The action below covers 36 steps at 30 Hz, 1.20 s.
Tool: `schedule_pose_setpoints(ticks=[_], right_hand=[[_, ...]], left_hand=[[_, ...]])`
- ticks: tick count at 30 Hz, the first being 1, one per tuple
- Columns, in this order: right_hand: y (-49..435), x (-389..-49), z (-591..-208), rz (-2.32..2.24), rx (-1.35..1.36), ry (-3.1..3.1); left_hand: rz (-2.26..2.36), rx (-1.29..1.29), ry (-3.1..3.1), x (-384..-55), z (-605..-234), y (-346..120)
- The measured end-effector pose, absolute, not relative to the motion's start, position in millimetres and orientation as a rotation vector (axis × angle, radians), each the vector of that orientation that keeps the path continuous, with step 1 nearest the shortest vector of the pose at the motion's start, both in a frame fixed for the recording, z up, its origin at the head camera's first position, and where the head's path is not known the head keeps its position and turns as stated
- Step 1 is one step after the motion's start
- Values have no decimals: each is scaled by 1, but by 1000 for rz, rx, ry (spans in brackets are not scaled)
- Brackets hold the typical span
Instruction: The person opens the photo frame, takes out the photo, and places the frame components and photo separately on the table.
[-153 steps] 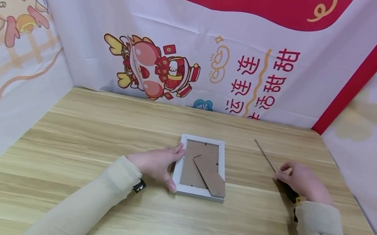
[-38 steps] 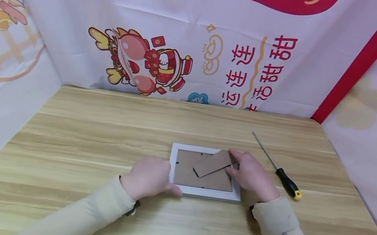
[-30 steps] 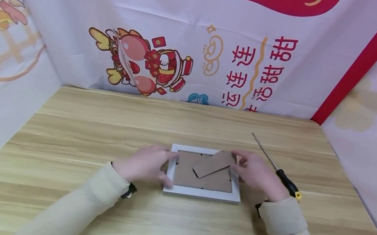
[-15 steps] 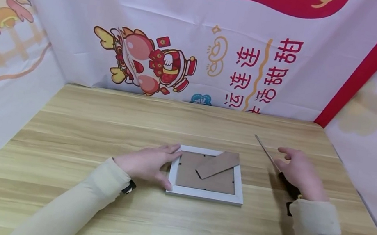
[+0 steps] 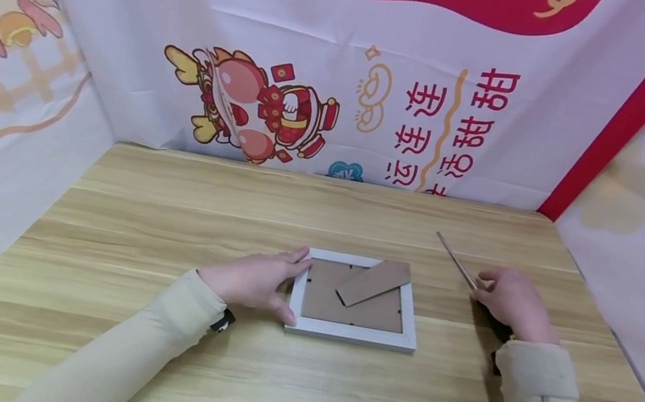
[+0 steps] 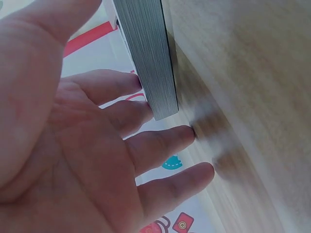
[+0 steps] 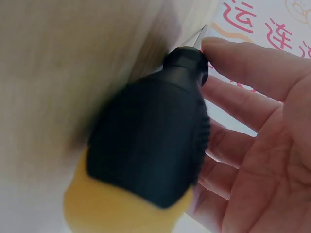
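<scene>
A picture frame [image 5: 350, 331] with a white-grey border lies back side up on the wooden table, its long side across. Its brown backing board [image 5: 319, 300] carries a slanted stand flap [image 5: 375, 283]. At the frame's left edge rests my left hand [image 5: 251, 280], thumb by the near corner and fingers by the far one. The left wrist view shows those fingers nearly straight, two of them against the frame's side [image 6: 148, 58]. My right hand [image 5: 516, 306] pinches a black-and-yellow screwdriver [image 7: 150, 131] at the handle's neck. Its metal shaft [image 5: 455, 260] points away and to the left.
A printed cloth [image 5: 327, 17] hangs behind the table [image 5: 192, 364], and more cloth stands along the left and right sides. Both forearms reach in from the near edge. Wood shows between the frame and the screwdriver.
The frame has turned from upright to sideways since the oldest view. My right hand has left the stand flap and moved right to the screwdriver. My left fingers have spread along the frame's left edge.
</scene>
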State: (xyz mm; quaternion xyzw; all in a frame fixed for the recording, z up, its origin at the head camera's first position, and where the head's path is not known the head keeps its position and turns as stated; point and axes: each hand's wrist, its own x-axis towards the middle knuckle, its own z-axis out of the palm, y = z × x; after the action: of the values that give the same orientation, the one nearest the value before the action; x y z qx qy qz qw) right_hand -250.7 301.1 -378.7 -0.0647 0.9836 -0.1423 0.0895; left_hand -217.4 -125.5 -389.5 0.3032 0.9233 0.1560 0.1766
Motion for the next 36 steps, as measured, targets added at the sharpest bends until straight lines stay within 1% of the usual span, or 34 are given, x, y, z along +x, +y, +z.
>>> schedule_pose_setpoints(ticks=[17, 24, 29, 36], right_hand=[[304, -248, -381, -441, -118, 2914], [299, -246, -373, -558, -100, 2962], [290, -240, -355, -685, -167, 3044], [270, -230, -335, -763, -460, 3172]], left_hand=[[426, 884, 2629, -218, -390, -125], [424, 879, 2631, -218, -391, -126], [429, 875, 2625, -218, -390, -126], [435, 869, 2621, -218, -388, -126]])
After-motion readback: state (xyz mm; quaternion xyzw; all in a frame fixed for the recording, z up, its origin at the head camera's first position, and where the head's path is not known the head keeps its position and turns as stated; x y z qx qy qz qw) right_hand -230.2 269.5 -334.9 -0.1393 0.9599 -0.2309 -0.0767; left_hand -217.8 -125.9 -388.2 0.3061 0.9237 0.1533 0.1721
